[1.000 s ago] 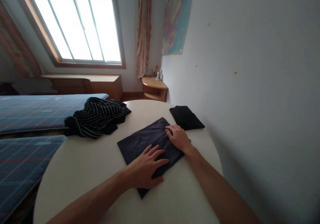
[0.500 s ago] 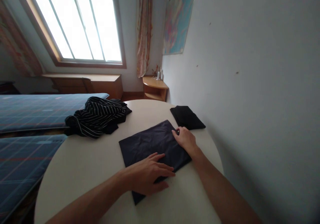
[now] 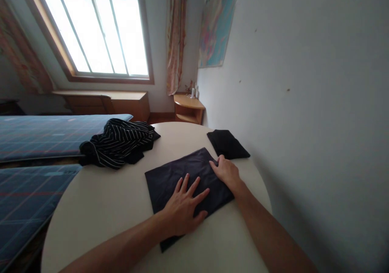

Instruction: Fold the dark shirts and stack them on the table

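A dark navy garment (image 3: 170,171), folded into a flat, roughly rectangular shape, lies at an angle on the white round table (image 3: 100,208). My left hand (image 3: 185,208) rests flat on its near part with the fingers spread. At the garment's right edge, my right hand (image 3: 227,171) is curled round the cloth, its thumb on top; the other fingers are partly hidden. Just beyond that hand sits a black folded cloth (image 3: 227,144), apart from the navy one.
A crumpled black garment with white stripes (image 3: 121,141) lies at the table's far left edge. Blue plaid mattresses (image 3: 36,188) stand to the left. The white wall (image 3: 304,143) runs close along the right side. A small corner shelf (image 3: 190,102) is behind the table.
My left hand has moved up and forward over the navy garment, and its fingers have spread flat on the cloth. My right hand has stayed at the right edge.
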### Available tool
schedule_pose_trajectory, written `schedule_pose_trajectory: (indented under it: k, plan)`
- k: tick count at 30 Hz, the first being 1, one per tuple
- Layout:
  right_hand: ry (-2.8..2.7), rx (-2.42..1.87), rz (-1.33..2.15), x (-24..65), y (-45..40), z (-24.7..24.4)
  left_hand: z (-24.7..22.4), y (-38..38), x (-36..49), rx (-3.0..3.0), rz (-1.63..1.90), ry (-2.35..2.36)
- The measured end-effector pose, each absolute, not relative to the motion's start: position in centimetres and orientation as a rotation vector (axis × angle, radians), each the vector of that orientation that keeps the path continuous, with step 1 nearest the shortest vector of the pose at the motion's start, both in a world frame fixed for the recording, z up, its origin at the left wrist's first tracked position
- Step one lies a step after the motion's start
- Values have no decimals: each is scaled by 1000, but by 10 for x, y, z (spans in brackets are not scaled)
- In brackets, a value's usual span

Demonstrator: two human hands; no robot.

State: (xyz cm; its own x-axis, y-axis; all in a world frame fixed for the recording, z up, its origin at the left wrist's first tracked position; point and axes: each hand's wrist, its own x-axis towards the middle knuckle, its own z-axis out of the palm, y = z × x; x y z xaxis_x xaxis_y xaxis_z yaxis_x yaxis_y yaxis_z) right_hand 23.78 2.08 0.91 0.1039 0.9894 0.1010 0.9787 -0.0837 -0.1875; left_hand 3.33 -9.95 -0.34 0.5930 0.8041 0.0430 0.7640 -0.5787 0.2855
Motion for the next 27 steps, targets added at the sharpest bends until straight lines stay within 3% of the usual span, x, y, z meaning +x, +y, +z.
schedule_pose_trajectory:
  k: [9, 18, 27]
  plan:
    - [-2133, -1701, 225, 248, 28, 1, 6, -86, 19, 2633, 125, 1182]
    - [-2056, -1682, 246, 249, 32, 0, -5, -41, -2, 2529, 387, 1493]
    - [-2071, -1634, 276, 251, 29, 2, -4, -22, -4, 2503, 202, 1636]
